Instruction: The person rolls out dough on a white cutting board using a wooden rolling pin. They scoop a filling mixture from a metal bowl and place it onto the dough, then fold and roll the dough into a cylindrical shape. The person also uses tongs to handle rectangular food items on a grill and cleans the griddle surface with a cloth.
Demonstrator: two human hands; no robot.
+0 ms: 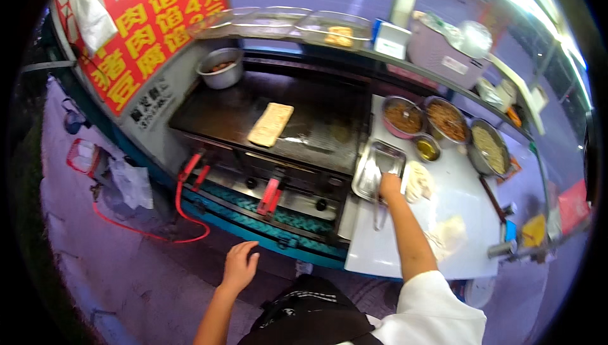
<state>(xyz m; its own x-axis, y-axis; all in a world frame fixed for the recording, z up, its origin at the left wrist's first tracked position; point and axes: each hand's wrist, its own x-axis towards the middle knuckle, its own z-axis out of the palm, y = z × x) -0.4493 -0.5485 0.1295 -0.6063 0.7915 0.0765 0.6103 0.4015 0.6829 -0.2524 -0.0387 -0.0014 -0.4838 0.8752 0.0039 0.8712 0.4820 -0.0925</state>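
Observation:
My right hand (390,186) reaches over the near right part of a rectangular metal tray (361,179); its fingertips are hidden, so its grip cannot be made out. Beside it, a metal handle, perhaps of tongs (378,219), sticks out over the tray's near rim. My left hand (241,265) hangs in front of the stall with thumb and fingers apart, holding nothing. A rectangular flatbread (271,124) lies on the dark griddle (218,107). Pale dough (418,181) rests right of the tray, and a flattened dough piece (448,236) lies nearer on the white worktop (370,255).
Bowls of filling (445,118) and a small bowl of yellow oil (427,148) stand behind the dough. A metal pot (221,68) sits at the griddle's back left corner. Red-handled tools (270,195) jut from the front. Wire racks (273,22) and a basket (441,53) line the rear shelf.

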